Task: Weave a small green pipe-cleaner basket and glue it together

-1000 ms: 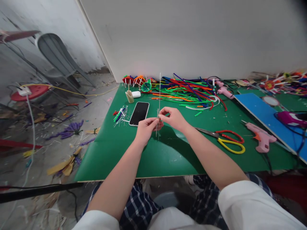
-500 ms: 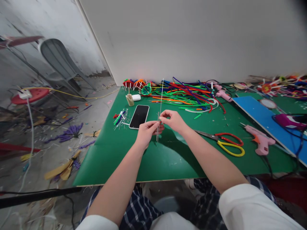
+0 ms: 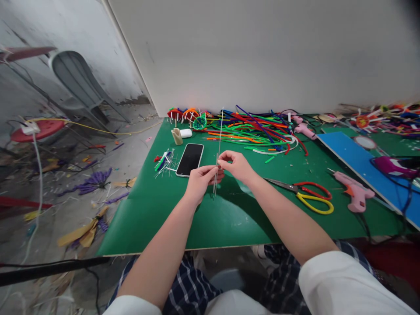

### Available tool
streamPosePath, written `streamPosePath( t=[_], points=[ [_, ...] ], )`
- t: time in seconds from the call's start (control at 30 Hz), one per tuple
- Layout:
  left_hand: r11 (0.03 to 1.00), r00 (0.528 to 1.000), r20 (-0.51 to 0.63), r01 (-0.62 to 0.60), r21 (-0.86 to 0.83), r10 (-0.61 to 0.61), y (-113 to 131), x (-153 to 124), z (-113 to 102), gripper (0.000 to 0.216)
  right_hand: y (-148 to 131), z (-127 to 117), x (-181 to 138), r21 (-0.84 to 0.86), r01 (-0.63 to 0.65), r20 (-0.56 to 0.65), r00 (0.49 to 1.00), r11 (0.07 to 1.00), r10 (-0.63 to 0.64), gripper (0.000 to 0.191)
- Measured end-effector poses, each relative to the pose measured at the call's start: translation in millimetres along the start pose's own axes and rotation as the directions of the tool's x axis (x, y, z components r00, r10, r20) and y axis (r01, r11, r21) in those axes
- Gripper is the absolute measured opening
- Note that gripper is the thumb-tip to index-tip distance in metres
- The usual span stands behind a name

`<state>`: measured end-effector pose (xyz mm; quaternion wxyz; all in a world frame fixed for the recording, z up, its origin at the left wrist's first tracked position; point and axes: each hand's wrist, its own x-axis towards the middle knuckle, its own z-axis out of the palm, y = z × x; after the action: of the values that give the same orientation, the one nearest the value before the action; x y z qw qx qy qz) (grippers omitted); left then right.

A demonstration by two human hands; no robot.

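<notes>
A thin white stick [image 3: 220, 131] was pinched upright between left hand [image 3: 200, 181] and right hand [image 3: 238, 165] — overbent, it could be snapped.

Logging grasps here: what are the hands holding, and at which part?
The left hand and right hand both pinch a thin pale stick, held upright, between fingertips at its lower part; most of its length rises free above.

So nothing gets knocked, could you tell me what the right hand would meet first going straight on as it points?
Holding the thin sticks, the right hand points forward-left; likely the black phone comes first, though depth is unclear.
</notes>
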<state>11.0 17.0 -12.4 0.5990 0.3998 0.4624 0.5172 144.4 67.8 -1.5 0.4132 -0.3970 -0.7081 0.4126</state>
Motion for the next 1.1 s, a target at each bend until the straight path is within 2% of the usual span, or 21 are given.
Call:
streamPosePath(
  t=[1.1],
  points=[
    [1.000,1.000,0.029,0.007,0.017,-0.007,-3.8,2.4,-3.5,0.031,6.3,1.5,0.6,0.017,-0.018,-0.013,1.000,1.000,0.018,0.010]
  ],
)
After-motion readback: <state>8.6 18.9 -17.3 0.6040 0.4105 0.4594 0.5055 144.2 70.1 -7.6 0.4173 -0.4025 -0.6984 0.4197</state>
